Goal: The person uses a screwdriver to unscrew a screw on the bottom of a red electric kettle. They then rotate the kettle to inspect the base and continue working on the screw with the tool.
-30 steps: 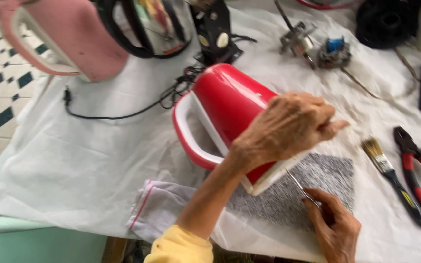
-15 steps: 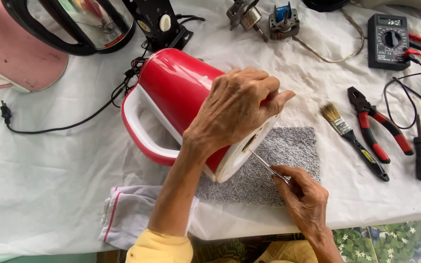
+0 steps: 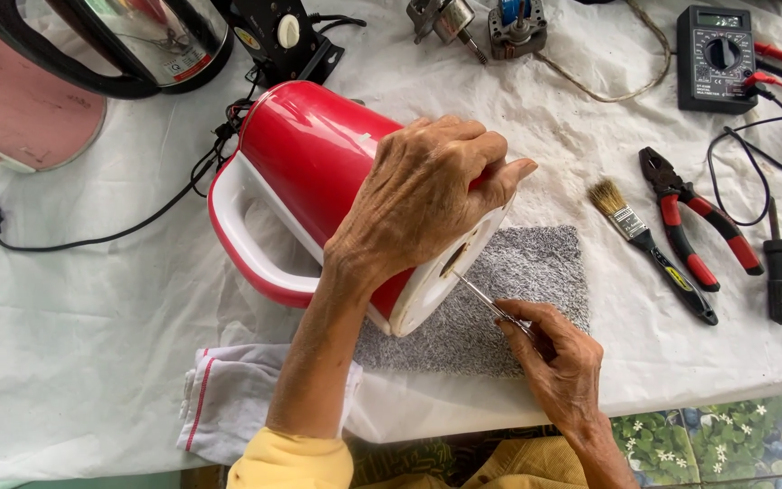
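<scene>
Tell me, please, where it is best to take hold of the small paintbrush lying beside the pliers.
Probably by the dark handle of the paintbrush, coming from above. It lies flat on the white cloth, bristles pointing away, and the handle's lower end has free space on both sides; higher up, the pliers lie close.
</scene>
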